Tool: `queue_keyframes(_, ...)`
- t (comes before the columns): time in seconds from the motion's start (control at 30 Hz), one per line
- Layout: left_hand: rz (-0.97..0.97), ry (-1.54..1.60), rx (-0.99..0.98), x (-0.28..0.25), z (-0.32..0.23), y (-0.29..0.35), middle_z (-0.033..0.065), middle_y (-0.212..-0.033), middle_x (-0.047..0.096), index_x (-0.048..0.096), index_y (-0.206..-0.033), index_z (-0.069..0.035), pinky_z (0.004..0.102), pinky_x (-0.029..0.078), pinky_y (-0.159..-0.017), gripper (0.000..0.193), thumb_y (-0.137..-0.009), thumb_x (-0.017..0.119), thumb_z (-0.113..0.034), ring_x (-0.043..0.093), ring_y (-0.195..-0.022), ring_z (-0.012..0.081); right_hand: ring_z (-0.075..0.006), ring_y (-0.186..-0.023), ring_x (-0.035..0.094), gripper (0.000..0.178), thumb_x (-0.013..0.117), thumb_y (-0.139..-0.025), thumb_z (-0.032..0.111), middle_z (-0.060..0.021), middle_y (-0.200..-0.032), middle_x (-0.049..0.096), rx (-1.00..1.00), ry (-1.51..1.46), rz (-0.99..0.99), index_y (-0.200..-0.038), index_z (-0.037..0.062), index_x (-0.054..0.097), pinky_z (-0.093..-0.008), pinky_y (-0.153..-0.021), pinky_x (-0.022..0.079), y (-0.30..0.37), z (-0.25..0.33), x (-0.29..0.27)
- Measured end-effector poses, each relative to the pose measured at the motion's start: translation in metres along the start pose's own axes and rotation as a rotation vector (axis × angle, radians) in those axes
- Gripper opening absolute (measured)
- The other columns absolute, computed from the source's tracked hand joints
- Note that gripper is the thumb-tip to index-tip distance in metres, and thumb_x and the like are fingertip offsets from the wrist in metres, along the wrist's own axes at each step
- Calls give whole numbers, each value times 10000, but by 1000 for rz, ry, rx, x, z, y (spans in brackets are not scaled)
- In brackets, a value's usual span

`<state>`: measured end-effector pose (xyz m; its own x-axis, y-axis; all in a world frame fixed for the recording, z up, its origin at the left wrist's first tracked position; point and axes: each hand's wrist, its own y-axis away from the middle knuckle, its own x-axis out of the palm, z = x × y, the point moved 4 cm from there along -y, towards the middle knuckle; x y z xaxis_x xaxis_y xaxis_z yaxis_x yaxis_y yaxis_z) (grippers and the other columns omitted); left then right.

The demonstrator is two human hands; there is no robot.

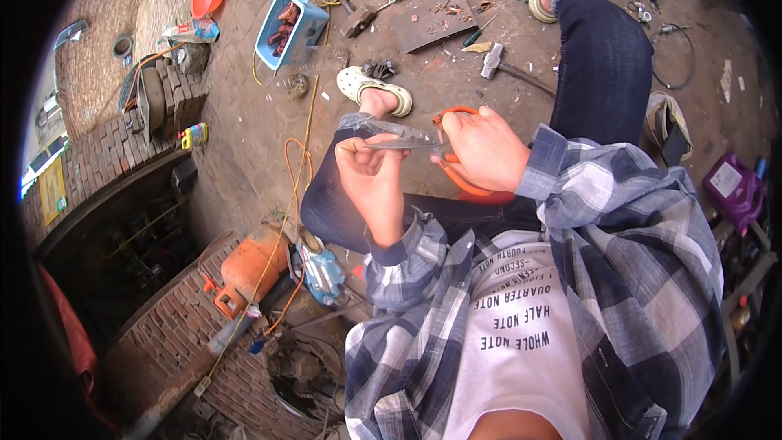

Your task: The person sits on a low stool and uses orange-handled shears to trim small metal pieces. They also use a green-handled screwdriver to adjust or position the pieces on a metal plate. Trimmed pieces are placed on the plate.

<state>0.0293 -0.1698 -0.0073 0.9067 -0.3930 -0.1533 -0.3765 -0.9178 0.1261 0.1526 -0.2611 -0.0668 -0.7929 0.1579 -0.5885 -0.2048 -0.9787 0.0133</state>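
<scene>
My right hand (487, 149) is closed round the orange handles of a pair of scissors (413, 141), held above my lap with the grey blades pointing left. The blades look slightly apart. My left hand (371, 183) is raised at the blade tips, its fingers curled and pinched together. Something thin and see-through seems to lie between those fingers and the blades, but I cannot make out what it is. Below the hands are my legs in dark jeans (607, 41).
A hammer (493, 60), a metal plate (436, 23) with scraps and a screwdriver lie ahead. Left of them stands a blue bin (303, 33) with reddish pieces inside. An orange gas cylinder (254, 265) lies lower left, beside a dark pit (130, 228). A purple jug (733, 189) stands right.
</scene>
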Motion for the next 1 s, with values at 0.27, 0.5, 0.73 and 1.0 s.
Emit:
queue_keyframes(0.27, -53, -106, 112, 4, -2, 0, 135, -904, 618, 360, -939, -40, 283, 541, -739, 330, -808, 619, 117, 649, -783, 190, -329, -840, 599, 496, 614, -844, 443, -164, -862, 610, 44, -35, 46, -983, -19, 500, -405, -748, 413, -4, 2, -6)
queue_keyframes(0.5, -42, -11, 52, 3, 0, -1, 141, -898, 629, 373, -927, -45, 279, 535, -722, 310, -817, 622, 104, 647, -754, 187, -411, -680, 598, 459, 562, -887, 437, -209, -705, 599, 62, -96, 146, -918, -17, 509, -482, -622, 452, -3, 3, -4)
queue_keyframes(0.73, -65, 78, 38, -1, -2, -1, 142, -882, 634, 384, -933, -60, 294, 526, -722, 287, -835, 608, 90, 625, -744, 171, -433, -668, 580, 481, 508, -911, 490, -217, -684, 582, 31, -280, 237, -870, 11, 486, -496, -599, 438, -2, 3, 0)
queue_keyframes(1.0, -139, 99, 114, -5, -10, 0, 128, -892, 627, 403, -935, -71, 271, 498, -714, 253, -851, 591, 75, 607, -725, 167, -374, -776, 618, 528, 488, -907, 532, -185, -786, 629, 34, -287, 300, -884, 5, 503, -459, -698, 448, -4, 7, -4)
